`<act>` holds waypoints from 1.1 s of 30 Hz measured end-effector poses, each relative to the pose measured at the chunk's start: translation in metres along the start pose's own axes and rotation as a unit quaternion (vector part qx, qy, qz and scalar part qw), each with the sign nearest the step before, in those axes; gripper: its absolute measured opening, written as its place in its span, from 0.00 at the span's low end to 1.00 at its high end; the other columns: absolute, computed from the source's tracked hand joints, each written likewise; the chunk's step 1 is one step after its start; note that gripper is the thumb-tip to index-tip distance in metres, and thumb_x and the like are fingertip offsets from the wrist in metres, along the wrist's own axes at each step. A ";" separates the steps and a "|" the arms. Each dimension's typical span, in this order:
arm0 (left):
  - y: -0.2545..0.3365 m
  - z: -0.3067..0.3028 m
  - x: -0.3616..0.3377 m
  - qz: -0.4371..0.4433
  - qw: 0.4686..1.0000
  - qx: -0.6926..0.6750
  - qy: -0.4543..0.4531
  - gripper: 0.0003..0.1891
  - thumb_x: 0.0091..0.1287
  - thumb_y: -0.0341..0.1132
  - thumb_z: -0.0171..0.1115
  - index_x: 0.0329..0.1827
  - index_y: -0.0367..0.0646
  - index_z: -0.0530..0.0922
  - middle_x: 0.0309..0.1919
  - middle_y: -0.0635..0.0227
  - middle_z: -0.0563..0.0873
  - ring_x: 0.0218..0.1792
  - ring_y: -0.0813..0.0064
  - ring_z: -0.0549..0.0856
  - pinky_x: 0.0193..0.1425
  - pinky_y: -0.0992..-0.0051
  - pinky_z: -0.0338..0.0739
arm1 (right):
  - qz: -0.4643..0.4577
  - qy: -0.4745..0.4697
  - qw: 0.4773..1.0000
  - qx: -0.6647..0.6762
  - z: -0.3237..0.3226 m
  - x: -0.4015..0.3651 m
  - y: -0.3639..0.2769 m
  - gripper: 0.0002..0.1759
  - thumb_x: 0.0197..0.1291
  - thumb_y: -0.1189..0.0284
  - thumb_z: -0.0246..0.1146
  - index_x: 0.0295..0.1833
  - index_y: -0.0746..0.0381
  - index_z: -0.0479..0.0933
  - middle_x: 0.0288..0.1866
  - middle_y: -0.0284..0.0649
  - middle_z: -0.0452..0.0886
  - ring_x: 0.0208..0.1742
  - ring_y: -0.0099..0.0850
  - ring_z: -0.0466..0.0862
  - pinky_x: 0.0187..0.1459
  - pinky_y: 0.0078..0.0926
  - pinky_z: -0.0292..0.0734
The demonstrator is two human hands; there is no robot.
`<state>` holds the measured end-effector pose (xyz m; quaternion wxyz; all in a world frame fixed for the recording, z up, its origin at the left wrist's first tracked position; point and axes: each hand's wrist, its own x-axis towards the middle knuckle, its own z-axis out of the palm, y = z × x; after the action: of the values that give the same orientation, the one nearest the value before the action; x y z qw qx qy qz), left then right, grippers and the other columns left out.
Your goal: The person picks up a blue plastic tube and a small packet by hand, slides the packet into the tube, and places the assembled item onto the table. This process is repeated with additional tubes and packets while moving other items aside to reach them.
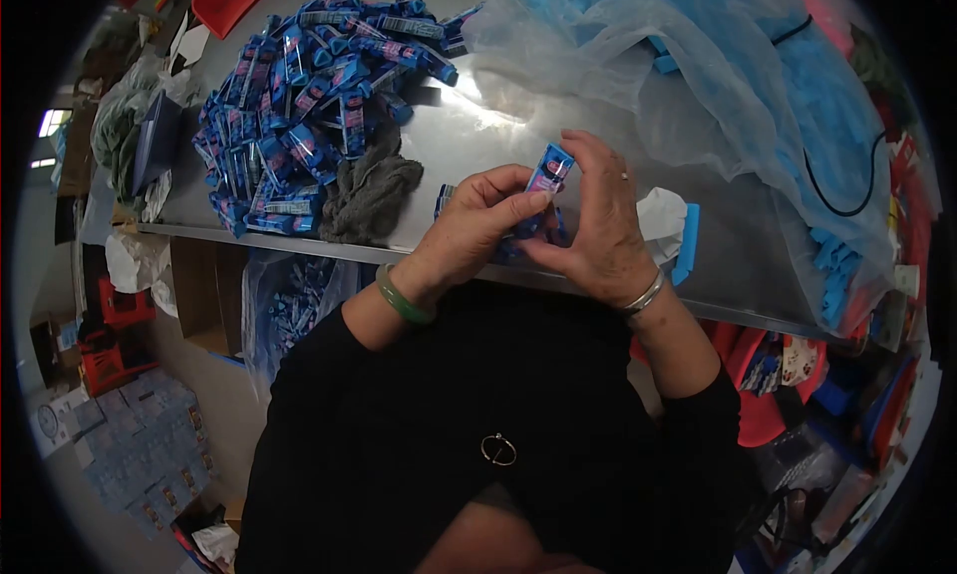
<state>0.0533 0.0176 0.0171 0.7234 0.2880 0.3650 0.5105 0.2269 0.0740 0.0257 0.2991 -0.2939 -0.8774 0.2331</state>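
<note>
A small blue-and-pink wrapped packet (pixel 549 169) stands upright between my hands above the table's front edge. My left hand (pixel 478 220) pinches it between thumb and fingers. Around its right side curves my right hand (pixel 601 225), fingers bent and thumb apart, with the index fingertip near the packet's top; whether it touches is hard to tell. Beneath the hands lie a few more blue packets (pixel 513 245), partly hidden. To the left is a large heap of similar packets (pixel 299 106), with a crumpled grey cloth (pixel 369 190) at its near side.
A metal table (pixel 449 136) spans the view. Clear plastic sheeting with light-blue pieces (pixel 738 96) covers its right. White paper (pixel 661 220) and a blue strip (pixel 686 243) lie right of my hands. Below the left edge hangs a bag of packets (pixel 299 300) beside a cardboard box (pixel 204 295).
</note>
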 end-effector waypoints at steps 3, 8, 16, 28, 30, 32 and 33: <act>0.002 0.003 -0.002 -0.014 1.000 -0.014 -0.007 0.11 0.71 0.37 0.62 0.48 0.39 0.80 0.35 0.68 0.85 0.37 0.80 0.84 0.44 0.80 0.79 | -0.004 0.006 1.000 0.004 -0.001 0.001 -0.001 0.55 0.37 0.63 0.79 0.70 0.63 0.56 0.67 0.51 0.63 0.69 0.47 0.65 0.71 0.45 0.55; 0.002 0.002 -0.001 -0.022 0.998 -0.048 -0.027 0.11 0.71 0.37 0.61 0.50 0.39 0.80 0.35 0.67 0.85 0.36 0.79 0.84 0.43 0.80 0.78 | -0.006 -0.019 1.000 0.024 -0.004 0.001 -0.004 0.55 0.37 0.63 0.79 0.70 0.63 0.55 0.68 0.51 0.63 0.70 0.48 0.64 0.70 0.45 0.56; 0.002 0.001 0.000 0.029 0.999 -0.002 -0.021 0.11 0.71 0.35 0.61 0.50 0.39 0.78 0.35 0.66 0.85 0.36 0.78 0.84 0.42 0.79 0.79 | -0.008 0.040 0.999 0.034 -0.006 -0.003 -0.002 0.61 0.31 0.64 0.82 0.72 0.61 0.54 0.68 0.51 0.63 0.69 0.47 0.65 0.71 0.44 0.56; 0.049 -0.025 -0.006 0.133 0.981 0.133 0.051 0.12 0.68 0.32 0.64 0.52 0.39 0.78 0.41 0.75 0.84 0.39 0.88 0.81 0.43 0.84 0.77 | 0.154 0.030 0.979 0.128 0.028 -0.035 -0.013 0.47 0.46 0.70 0.76 0.69 0.68 0.58 0.66 0.56 0.64 0.64 0.50 0.70 0.64 0.41 0.67; 0.078 -0.039 0.000 0.264 0.909 0.304 0.107 0.12 0.68 0.32 0.65 0.51 0.38 0.78 0.38 0.74 0.84 0.36 0.87 0.80 0.40 0.85 0.75 | 0.117 0.027 0.989 0.086 0.041 -0.047 -0.003 0.43 0.49 0.71 0.74 0.68 0.68 0.60 0.66 0.57 0.65 0.63 0.50 0.70 0.64 0.41 0.67; 0.120 -0.057 -0.006 0.311 0.854 0.384 0.164 0.13 0.67 0.33 0.66 0.51 0.39 0.78 0.34 0.72 0.84 0.32 0.84 0.80 0.36 0.83 0.74 | 0.089 0.030 0.995 0.037 0.043 -0.047 -0.002 0.39 0.51 0.73 0.72 0.67 0.68 0.61 0.65 0.58 0.65 0.63 0.50 0.71 0.63 0.42 0.67; 0.140 -0.074 -0.007 0.335 0.784 0.479 0.210 0.14 0.66 0.34 0.67 0.51 0.39 0.78 0.32 0.70 0.84 0.31 0.83 0.81 0.34 0.81 0.74 | 0.083 0.022 0.996 0.026 0.041 -0.046 -0.004 0.37 0.52 0.74 0.71 0.66 0.68 0.63 0.65 0.58 0.65 0.63 0.51 0.71 0.63 0.42 0.67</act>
<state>-0.0829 0.0582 0.0870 0.1812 0.5870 0.5862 0.5282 0.2278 0.0315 -0.0189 0.3051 -0.3626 -0.8372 0.2730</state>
